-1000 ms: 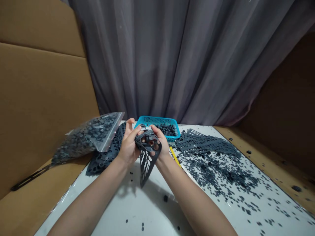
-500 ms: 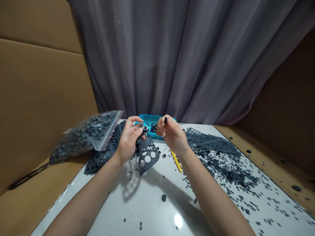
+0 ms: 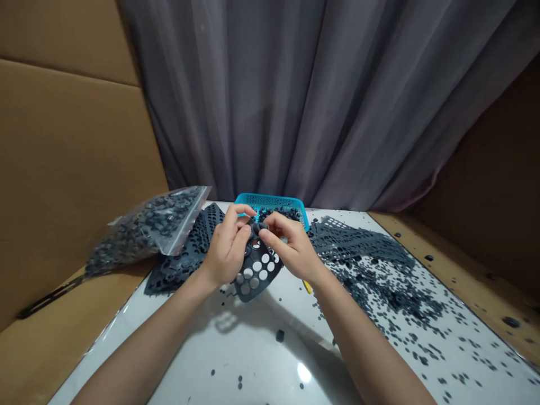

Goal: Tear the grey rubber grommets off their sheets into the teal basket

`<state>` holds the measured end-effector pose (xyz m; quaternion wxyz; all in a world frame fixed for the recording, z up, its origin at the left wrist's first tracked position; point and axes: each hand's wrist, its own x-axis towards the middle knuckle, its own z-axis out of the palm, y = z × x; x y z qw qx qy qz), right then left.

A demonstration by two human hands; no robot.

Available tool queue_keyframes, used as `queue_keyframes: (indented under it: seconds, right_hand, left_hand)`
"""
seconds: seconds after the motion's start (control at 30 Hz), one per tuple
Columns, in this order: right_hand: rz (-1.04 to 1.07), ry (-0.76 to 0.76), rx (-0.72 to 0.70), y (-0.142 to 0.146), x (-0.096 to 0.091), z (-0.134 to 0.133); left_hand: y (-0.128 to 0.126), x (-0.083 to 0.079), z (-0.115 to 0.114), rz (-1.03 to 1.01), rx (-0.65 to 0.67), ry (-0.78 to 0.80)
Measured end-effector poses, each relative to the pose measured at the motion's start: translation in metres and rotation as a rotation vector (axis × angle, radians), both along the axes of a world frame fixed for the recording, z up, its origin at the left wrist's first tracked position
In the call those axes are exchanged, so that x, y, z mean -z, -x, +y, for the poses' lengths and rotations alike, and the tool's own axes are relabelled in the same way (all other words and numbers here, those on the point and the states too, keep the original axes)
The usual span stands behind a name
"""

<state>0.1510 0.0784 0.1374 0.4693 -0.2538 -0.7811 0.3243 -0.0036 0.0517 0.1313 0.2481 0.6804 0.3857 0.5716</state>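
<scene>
My left hand [image 3: 228, 247] grips a dark, bendable sheet [image 3: 256, 289] full of round holes, its thumb and fingers closed on the upper end. The lower part hangs above the white table, fanned out. My right hand [image 3: 295, 247] has come to the same upper end, thumb and fingers pinched at a small dark round piece [image 3: 262, 226]. Whether that piece is loose or joined to the sheet I cannot tell. Right behind the hands is a blue basket [image 3: 270, 198] with small dark pieces in it. A yellow tool [image 3: 307, 287] lies partly hidden beneath my right hand.
A clear zip bag [image 3: 147, 225] of dark pieces leans at the left, beside stacked perforated sheets [image 3: 185, 264]. More sheets [image 3: 367, 247] lie at the right, with many dark bits [image 3: 396, 298] scattered before them. Cardboard walls [image 3: 67, 169] and a grey curtain [image 3: 270, 101] enclose the table.
My right hand, raised apart with a small black piece in its fingers, has moved left and down to meet my left hand at the sheet. The hanging sheet has turned.
</scene>
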Motion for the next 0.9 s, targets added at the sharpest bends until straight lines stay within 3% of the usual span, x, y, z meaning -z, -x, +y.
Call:
queue_keyframes:
  seconds: [0.23,0.37,0.57,0.67,0.8,0.9]
  right_hand:
    - [-0.248,-0.194,0.133,-0.002,0.000,-0.004]
    - [-0.358,-0.164,0.141,-0.003,0.003,-0.001]
    - [-0.321,-0.131,0.083,-0.005,0.007,0.002]
    - [-0.137,-0.046,0.014,0.003,0.016,0.001]
    - [0.370,0.308,-0.076,0.024,0.031,0.000]
    - [0.658,0.513,-0.141,0.027,0.033,0.007]
  left_hand:
    - [-0.001,-0.004,0.000,0.184,-0.027,-0.028]
    - [0.000,-0.006,0.000,0.184,0.037,0.024]
    - [-0.001,-0.006,0.002,0.147,0.138,0.117]
    - [-0.009,-0.002,0.002,-0.086,0.218,0.252]
    - [-0.022,0.005,0.004,-0.576,0.309,0.406]
    - [-0.022,0.007,0.008,-0.732,0.269,0.440]
